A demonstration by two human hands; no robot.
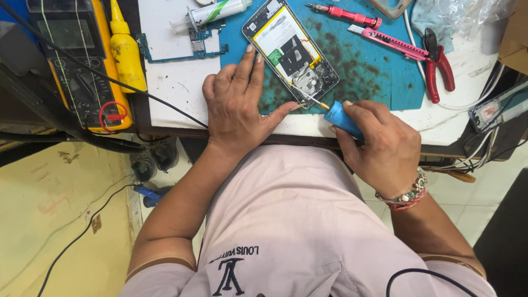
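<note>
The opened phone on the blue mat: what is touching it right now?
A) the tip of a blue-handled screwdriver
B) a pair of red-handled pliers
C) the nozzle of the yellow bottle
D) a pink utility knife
A: the right hand holds a blue-handled screwdriver whose thin tip reaches the lower end of the opened phone, while the left hand steadies the phone's edge; the other tools lie apart from it.
</note>
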